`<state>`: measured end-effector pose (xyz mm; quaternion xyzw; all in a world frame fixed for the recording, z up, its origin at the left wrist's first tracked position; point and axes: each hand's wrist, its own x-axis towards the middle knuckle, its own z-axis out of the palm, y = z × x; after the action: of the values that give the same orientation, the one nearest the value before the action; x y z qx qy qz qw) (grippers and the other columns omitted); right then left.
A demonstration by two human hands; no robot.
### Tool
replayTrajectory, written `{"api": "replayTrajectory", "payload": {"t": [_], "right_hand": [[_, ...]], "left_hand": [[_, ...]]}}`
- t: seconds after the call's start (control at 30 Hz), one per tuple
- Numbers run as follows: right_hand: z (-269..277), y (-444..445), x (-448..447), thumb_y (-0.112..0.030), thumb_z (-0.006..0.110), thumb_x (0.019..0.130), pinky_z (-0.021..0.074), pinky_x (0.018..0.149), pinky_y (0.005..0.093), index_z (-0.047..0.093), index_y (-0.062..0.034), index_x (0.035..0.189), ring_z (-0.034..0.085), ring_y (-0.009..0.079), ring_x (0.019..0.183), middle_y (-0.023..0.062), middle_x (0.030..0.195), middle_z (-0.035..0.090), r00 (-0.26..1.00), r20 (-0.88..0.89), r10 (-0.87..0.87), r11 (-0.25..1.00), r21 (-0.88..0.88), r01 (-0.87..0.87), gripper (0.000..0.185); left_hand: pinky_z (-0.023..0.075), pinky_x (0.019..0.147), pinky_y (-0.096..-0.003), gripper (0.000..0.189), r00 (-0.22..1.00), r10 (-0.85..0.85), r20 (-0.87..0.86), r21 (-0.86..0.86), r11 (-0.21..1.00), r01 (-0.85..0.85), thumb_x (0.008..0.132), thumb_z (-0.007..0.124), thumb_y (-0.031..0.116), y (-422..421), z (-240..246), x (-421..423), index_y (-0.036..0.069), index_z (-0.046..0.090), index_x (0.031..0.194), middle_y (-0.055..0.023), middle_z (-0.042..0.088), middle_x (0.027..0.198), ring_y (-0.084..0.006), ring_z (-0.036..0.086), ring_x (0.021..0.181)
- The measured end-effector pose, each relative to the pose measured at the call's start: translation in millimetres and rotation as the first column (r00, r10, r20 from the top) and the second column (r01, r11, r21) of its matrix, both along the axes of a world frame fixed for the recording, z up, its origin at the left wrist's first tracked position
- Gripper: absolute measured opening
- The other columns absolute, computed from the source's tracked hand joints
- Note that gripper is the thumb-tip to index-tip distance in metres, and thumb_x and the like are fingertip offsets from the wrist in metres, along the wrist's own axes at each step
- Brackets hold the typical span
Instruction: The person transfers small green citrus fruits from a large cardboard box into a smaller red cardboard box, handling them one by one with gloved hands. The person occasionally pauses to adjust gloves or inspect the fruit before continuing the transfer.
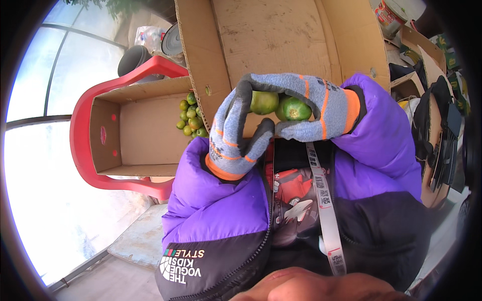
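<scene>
My left hand [237, 128], in a grey knit glove with dark coated fingers and orange trim, curves around the left side of two green tomatoes. From the right, my right hand [320, 105], gloved alike, closes around the other tomato. One green tomato [264, 102] is partly hidden by the left fingers; the second green tomato [297, 109] shows its pale end. Both hands are over the near end of a large cardboard box [275, 41] with a dirt-smudged bottom. Several small green and orange-tinged tomatoes [194, 122] lie in a smaller cardboard box [147, 131] at the left.
The smaller box rests within a red plastic chair [81, 131]. Behind it stand a dark bucket [132, 60] and a round metal-rimmed container [173, 39]. A labelled pail [391, 17], cut cardboard [435, 150] and dark cloth crowd the right side. Translucent sheeting on a frame is at far left.
</scene>
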<state>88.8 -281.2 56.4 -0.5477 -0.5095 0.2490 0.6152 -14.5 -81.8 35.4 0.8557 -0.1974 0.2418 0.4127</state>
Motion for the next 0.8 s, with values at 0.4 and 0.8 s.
{"api": "replayTrajectory", "payload": {"t": [0.4, 0.8], "right_hand": [[6.8, -4.7, -2.9, -0.006, 0.068, 0.081, 0.0483, 0.089, 0.034, 0.037, -0.0062, 0.147, 0.061, 0.0204, 0.101, 0.0117, 0.11, 0.062, 0.983, 0.058, -0.173, 0.955, -0.234, 0.182, 0.073], [11.5, -5.0, -1.8, -0.004, 0.062, 0.085, 0.0418, 0.102, 0.0333, 0.032, -0.0046, 0.148, 0.05, 0.0192, 0.123, 0.0134, 0.138, 0.049, 0.951, -0.273, -0.149, 0.984, -0.137, 0.115, 0.07]], "left_hand": [[0.0489, 0.093, -0.0361, 0.057, 0.925, 0.378, 0.046, -0.26, 0.898, -0.354, 0.083, 0.063, 0.0, 92.3, -14.5, -27.7, -0.004, 0.045, 0.137, -0.0181, 0.051, 0.129, -0.0273, 0.057, 0.11], [0.0443, 0.099, -0.0455, 0.055, 0.969, 0.112, 0.222, 0.189, 0.97, -0.155, 0.069, 0.077, 0.008, 33.3, 12.1, 6.2, 0.006, 0.062, 0.122, -0.0176, 0.056, 0.125, -0.0383, 0.053, 0.117]]}}
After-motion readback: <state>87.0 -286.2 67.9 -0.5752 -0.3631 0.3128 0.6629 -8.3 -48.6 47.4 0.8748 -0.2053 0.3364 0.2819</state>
